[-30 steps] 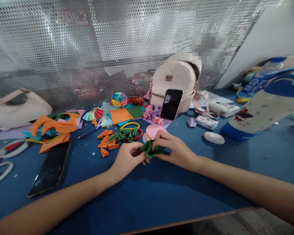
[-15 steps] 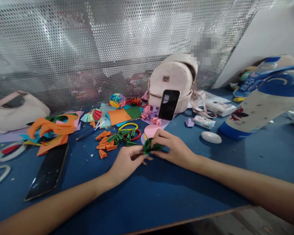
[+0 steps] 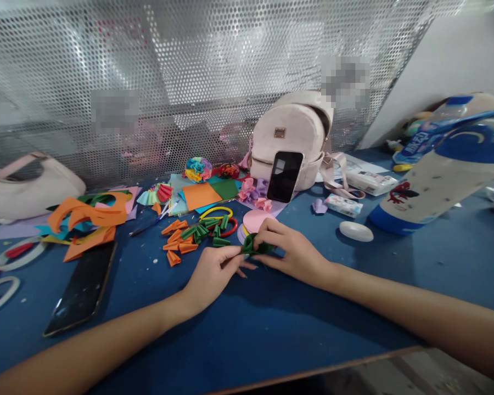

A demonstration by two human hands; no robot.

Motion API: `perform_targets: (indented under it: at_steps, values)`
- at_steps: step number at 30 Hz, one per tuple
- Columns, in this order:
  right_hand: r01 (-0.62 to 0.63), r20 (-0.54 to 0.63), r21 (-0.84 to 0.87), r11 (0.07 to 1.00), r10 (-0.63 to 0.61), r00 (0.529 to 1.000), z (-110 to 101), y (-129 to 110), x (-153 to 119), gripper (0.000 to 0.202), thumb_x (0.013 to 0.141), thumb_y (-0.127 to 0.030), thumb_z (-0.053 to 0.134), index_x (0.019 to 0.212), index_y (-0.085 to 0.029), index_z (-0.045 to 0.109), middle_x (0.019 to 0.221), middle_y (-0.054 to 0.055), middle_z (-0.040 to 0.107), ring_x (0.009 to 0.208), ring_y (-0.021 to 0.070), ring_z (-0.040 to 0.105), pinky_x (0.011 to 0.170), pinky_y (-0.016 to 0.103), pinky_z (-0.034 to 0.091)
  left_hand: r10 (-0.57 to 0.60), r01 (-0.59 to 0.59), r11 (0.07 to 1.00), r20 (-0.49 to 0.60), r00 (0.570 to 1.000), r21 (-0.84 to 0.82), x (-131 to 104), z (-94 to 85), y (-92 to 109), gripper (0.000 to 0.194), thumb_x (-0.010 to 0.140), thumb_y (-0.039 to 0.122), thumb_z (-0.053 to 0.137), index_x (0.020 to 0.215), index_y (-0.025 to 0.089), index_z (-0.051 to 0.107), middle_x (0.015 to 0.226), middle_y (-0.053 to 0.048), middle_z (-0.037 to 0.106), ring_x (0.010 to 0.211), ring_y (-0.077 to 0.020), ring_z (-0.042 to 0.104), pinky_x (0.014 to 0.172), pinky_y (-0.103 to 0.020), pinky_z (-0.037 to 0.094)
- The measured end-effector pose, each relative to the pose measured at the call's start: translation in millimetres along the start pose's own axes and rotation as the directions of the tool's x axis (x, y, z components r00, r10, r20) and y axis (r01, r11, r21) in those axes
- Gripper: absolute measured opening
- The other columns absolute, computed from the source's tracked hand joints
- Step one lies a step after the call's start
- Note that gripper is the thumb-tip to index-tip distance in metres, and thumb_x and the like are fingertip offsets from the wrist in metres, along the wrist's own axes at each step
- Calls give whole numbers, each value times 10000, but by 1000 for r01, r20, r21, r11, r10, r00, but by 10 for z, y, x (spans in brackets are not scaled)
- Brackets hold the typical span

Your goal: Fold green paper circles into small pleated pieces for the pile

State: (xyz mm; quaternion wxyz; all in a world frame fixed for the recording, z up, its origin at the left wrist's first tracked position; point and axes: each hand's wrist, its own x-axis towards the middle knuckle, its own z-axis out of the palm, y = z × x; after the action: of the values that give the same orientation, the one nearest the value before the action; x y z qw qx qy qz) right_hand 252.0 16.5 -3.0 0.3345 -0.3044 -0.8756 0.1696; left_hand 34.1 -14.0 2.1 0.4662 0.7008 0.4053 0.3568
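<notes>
Between both hands, just above the blue table, is a folded piece of green paper [image 3: 250,244]. My left hand [image 3: 214,274] pinches its left edge between thumb and index finger. From the right, my right hand [image 3: 290,249] grips the same paper, its fingers hiding part of the folds. Behind the hands lie round paper discs [image 3: 258,220] in pink, purple and yellow. Left of them are folded green paper pieces [image 3: 201,230] and folded orange paper pieces [image 3: 175,241], near a yellow ring [image 3: 216,209] and a red ring [image 3: 231,227].
A dark phone [image 3: 82,291] lies at left beside orange paper scraps [image 3: 86,211] and tape rolls [image 3: 18,255]. Another phone [image 3: 285,176] leans on a pale backpack [image 3: 288,129]. A large bottle [image 3: 428,186] and a white oval object [image 3: 356,231] are at right. Perforated metal [image 3: 214,71] stands behind.
The green paper's left end has been pressed narrower at my left fingertips; its open fold showed wider before. Both hands stay in nearly the same place.
</notes>
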Motion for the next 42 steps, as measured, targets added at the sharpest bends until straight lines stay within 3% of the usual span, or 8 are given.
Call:
perform_targets:
  at_steps: [5,10,14,23,31,42]
  values:
    - [-58,-30,61,996,60,998,16,-42,-4,86,933,-212,626,954,-224,543,988,42,560,872,180,560,744,295,484,12,-11,1000,7,1000,-29,-12,1,9,297,971,301,538,908,136,777,807,-94,802,689,-214,761,657,-301,619]
    - [-106,-74,165,981,119,990,22,-29,3,271,900,-208,630,1129,-222,488,1023,49,589,806,164,555,692,276,473,5,-3,998,37,999,-57,-4,13,20,308,970,335,563,949,130,792,810,-107,806,712,-229,773,658,-304,624]
    - [-49,-12,230,972,54,998,-5,-43,30,46,957,-238,587,978,-198,579,909,31,605,753,144,541,667,253,442,-5,9,996,51,999,-83,7,18,36,304,962,335,573,934,129,794,797,-107,801,705,-228,775,646,-298,623]
    - [-85,0,376,923,92,996,-18,-86,61,411,998,-475,559,713,-180,545,722,1,539,624,121,470,582,244,402,-6,17,995,121,993,-94,20,15,59,313,953,349,580,882,128,789,779,-111,798,743,-247,791,634,-290,616]
    - [-156,-19,444,882,184,983,25,-85,54,385,980,-471,585,730,-182,542,721,-1,550,617,121,501,582,254,425,-92,106,974,81,992,-199,92,37,-36,239,875,315,670,907,101,772,885,-144,808,742,-234,792,578,-239,578]
    - [-101,-79,445,890,151,985,59,-146,43,360,993,-441,573,744,-181,565,746,6,548,651,128,495,597,255,405,-186,188,958,33,982,-218,94,111,-18,121,800,237,710,765,126,681,796,-128,810,649,-187,763,486,-177,484]
